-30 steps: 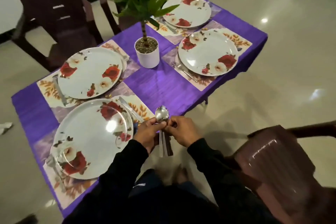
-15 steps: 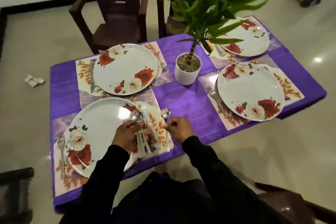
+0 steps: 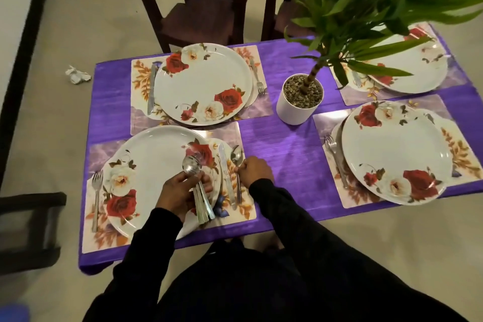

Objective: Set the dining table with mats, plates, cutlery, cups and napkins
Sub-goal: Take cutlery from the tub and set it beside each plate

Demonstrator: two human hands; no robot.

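Beside the knife (image 3: 225, 170), right hand (image 3: 254, 170) pinches a spoon (image 3: 237, 162); left hand (image 3: 180, 191) holds spoons (image 3: 194, 178).

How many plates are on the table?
4: near left plate, far left plate, near right plate, and far right plate, partly behind plant leaves.

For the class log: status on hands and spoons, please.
Left hand holds spare spoons over near plate. Right hand pinches spoon beside knife. Nothing blocking.

At one o'clock, plant leaves (image 3: 371, 8) hide part of the far plate (image 3: 415, 73); the left hand (image 3: 180, 191) covers the bundled spoon handles (image 3: 202, 204); the chair (image 3: 198, 0) is cropped at twelve.
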